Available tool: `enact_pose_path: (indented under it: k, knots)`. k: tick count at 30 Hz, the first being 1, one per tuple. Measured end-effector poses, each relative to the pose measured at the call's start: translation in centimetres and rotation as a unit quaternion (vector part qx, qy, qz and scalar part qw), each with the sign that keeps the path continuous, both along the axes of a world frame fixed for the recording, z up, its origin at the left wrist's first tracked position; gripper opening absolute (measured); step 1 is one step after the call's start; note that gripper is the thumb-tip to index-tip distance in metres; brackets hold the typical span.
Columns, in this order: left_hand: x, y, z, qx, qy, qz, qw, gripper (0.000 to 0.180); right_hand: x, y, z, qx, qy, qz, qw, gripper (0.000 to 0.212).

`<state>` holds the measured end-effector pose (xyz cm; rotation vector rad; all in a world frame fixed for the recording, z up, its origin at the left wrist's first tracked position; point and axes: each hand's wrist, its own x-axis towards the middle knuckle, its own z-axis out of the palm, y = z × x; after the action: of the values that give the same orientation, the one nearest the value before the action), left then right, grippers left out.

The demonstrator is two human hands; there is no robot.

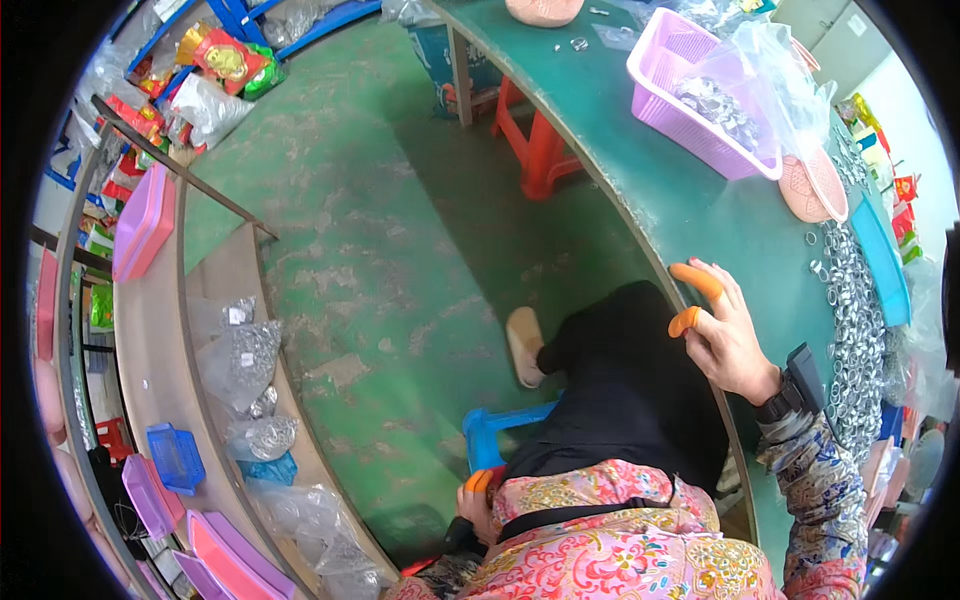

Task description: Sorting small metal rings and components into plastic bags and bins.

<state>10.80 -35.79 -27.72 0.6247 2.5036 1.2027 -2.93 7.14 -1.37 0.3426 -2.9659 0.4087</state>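
Silvery metal rings [855,335] lay heaped on the green worktop [735,215], to the right of my right hand [738,350]. My patterned sleeve [815,490] cut off the near end of the heap, and they overlapped so thickly that I could not make out which way each one faced. My left hand [474,512] was half lost beside my flowered garment [600,520], next to the blue stool [483,440], and I could not tell whether it gripped anything; the stool itself was partly covered by my black trousers [620,390]. Clear plastic [775,75] veiled part of the metal pieces [715,105] in the lilac basket [650,75]. The heap's long axis ran forward, away from me, from my sleeve toward the peach basket [800,190], alongside a turquoise tray [882,265]. My right fingers [697,280], orange-capped at thumb and forefinger, stood moderately apart by the worktop's edge, though whether they touched it I could not tell.
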Motion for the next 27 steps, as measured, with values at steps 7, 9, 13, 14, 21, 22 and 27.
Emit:
enact_pose_path:
  k: [7,9,13,14,21,22,27]
  knots:
    - [2.0,0.4,-5.6,-0.032,0.091,0.089,0.991,0.044,-0.1,-0.1,-0.4,-0.020,-0.018,-0.016,1.000,0.022]
    - [3.7,2.4,-5.7,-0.076,0.129,0.252,0.956,0.040,0.2,-0.3,-0.2,-0.017,-0.014,-0.035,0.999,0.019]
    - [2.0,3.7,-4.1,-0.012,-0.056,0.292,0.955,0.031,-0.2,-0.1,0.5,0.021,0.010,-0.048,0.999,0.019]
    - [1.1,2.9,-4.9,-0.163,-0.219,0.444,0.853,0.030,-1.4,-1.8,0.2,0.050,0.048,-0.054,0.996,0.018]
    - [5.1,3.1,-7.8,0.006,-0.241,0.507,0.827,0.016,-17.1,-17.0,-10.2,0.004,-0.049,0.046,0.998,0.019]
    - [5.4,2.7,-8.5,0.011,-0.374,0.531,0.761,0.013,-19.5,-15.9,-13.6,-0.008,-0.100,0.028,0.995,0.019]
    - [3.5,4.8,-5.5,0.150,-0.338,0.583,0.723,0.012,-28.6,-1.0,-29.7,-0.060,-0.310,-0.302,0.899,0.035]
